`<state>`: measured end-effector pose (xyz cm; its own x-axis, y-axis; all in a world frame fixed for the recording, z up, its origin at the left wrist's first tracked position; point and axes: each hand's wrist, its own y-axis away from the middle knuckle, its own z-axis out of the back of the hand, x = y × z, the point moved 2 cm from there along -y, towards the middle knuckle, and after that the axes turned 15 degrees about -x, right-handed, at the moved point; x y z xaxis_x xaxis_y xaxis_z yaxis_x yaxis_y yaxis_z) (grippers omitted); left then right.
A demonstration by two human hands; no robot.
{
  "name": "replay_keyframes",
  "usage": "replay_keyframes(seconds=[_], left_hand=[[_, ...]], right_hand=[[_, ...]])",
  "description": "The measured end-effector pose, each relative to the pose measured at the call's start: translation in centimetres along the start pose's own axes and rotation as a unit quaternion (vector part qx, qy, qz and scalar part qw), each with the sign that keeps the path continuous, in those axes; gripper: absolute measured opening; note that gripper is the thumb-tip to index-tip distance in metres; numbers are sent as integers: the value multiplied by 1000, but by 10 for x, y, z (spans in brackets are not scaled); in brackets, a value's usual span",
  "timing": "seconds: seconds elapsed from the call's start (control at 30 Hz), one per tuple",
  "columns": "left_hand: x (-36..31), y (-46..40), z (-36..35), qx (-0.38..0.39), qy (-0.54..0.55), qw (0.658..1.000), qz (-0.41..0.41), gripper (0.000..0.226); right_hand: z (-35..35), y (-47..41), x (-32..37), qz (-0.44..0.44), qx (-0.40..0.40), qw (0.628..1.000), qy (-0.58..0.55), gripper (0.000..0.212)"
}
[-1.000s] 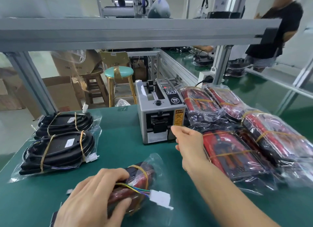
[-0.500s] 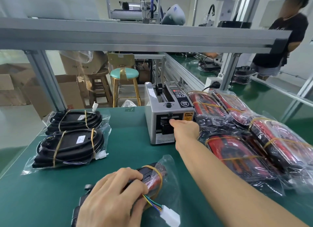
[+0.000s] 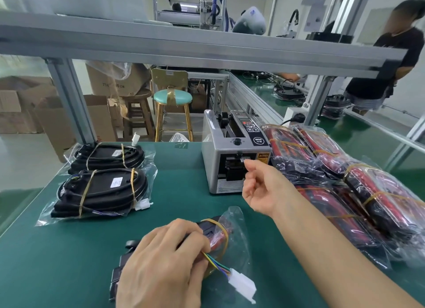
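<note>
Left hand point(image 3: 161, 261) grips the bagged red part point(image 3: 219, 238), which lies on the green table point(image 3: 184, 197) at its near edge. Right hand point(image 3: 259, 188) pinches the tape strip point(image 3: 242, 158) at the outlet of the tape dispenser point(image 3: 213, 163).

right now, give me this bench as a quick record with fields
left hand: grips bagged harness lying on green mat
right hand: fingers curled, fingertips at tape dispenser outlet; pinch on tape unclear
white connector: sticks out of the bag's open end
mat, left side: two bagged black coils
mat, right side: pile of bagged red parts
</note>
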<state>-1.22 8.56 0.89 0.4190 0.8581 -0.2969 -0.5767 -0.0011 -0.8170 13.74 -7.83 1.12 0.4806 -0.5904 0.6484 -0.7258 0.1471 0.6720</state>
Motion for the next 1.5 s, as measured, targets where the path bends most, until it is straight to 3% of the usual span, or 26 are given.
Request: replay_keyframes(seconds=[0.17, 0.4, 0.6, 0.73, 0.77, 1.3, 1.5], left_hand=[[1, 0, -2, 3, 0, 1000, 6, 22], [-1, 1, -1, -9, -5, 1000, 13, 22], [-7, 1, 1, -33, -13, 998, 42, 20], [-9, 1, 2, -40, -27, 998, 50, 18], [-9, 2, 2, -43, -30, 997, 53, 18], [-15, 6, 1, -64, -47, 995, 63, 15], [-15, 7, 2, -57, -47, 993, 97, 33]], right_hand=[[16, 42, -7, -22, 162, 986, 29, 23], [31, 66, -15, 30, 200, 977, 61, 10], [35, 83, -38, 161, 95, 964, 190, 23], [37, 91, -59, 210, 103, 952, 197, 18], [37, 90, -63, 214, 98, 951, 199, 9], [40, 88, -84, 192, 27, 969, 155, 11], [38, 91, -84, 221, 16, 960, 171, 12]])
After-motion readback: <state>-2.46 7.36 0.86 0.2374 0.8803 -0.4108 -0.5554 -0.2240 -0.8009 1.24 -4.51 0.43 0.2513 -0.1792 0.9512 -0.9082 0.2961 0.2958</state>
